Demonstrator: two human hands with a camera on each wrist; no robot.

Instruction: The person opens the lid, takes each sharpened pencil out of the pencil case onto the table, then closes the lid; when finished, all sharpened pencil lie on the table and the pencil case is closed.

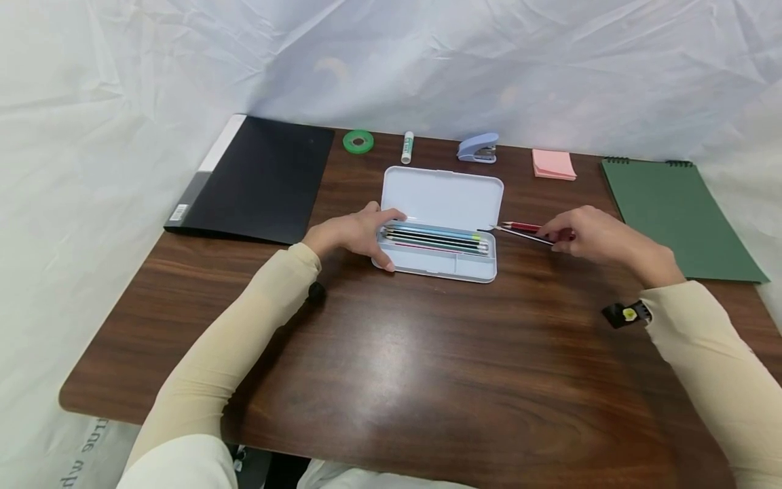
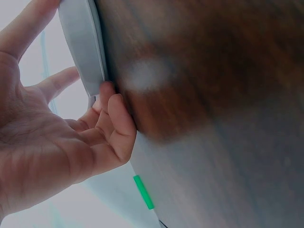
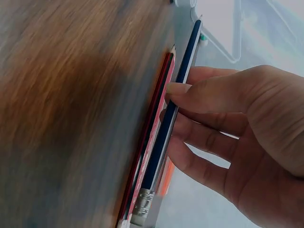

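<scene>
A pale blue pencil case (image 1: pixel 442 197) lies with its lid folded back on the table. Several pencils (image 1: pixel 436 239) rest side by side in its rear part. My left hand (image 1: pixel 357 234) grips the case's left end, thumb and fingers at opposite edges; the left wrist view shows fingers curled against the case wall (image 2: pixel 84 45). Right of the case, my right hand (image 1: pixel 589 234) pinches a dark blue pencil (image 3: pixel 161 142) with a white eraser end between thumb and fingers. Red pencils (image 1: pixel 519 225) lie on the table just beneath that hand.
Along the back of the table (image 1: pixel 366 367) sit green tape (image 1: pixel 348 148), a glue stick (image 1: pixel 407 147), a lilac stapler (image 1: pixel 473 146) and pink sticky notes (image 1: pixel 552 164). A black folder (image 1: pixel 263 180) lies left, a green spiral notebook (image 1: pixel 678 214) right.
</scene>
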